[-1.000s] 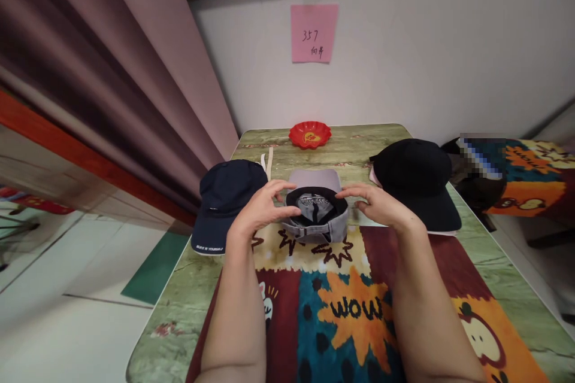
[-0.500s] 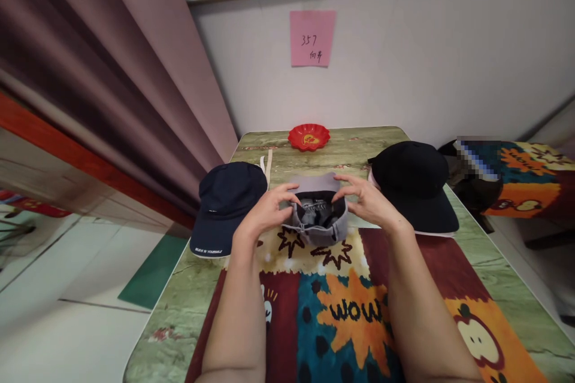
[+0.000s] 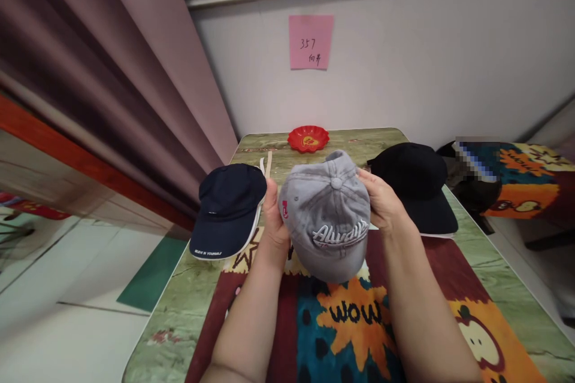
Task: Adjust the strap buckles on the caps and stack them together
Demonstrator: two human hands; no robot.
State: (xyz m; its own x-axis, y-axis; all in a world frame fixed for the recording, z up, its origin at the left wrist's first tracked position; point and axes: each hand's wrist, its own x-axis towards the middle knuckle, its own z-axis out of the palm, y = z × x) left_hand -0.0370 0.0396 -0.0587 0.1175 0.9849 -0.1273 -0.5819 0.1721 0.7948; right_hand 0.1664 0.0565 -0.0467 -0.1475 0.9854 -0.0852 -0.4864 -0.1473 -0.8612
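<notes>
Between my two hands is a grey baseball cap [image 3: 330,215], crown up, with white raised lettering on its front and the brim pointing toward me. My left hand [image 3: 275,218] grips its left side, thumb raised along the crown and the other fingers hidden. On the opposite side my right hand [image 3: 381,200] holds the cap, its fingertips partly behind the crown. A navy cap [image 3: 231,194] with white lettering on the brim lies to the left. To the right rests a black cap [image 3: 415,182], partly behind my right hand.
A red scalloped dish [image 3: 308,139] stands at the back of the green wood-patterned table [image 3: 164,305]. Under my forearms lies a colourful patterned mat [image 3: 354,317]. Behind the table is a wall with a pink note [image 3: 311,42]; a curtain [image 3: 148,42] hangs at left.
The grey cap has turned over: its hollow inside faced me before, and now its crown and lettered front show. Both hands have shifted from its rim to its sides.
</notes>
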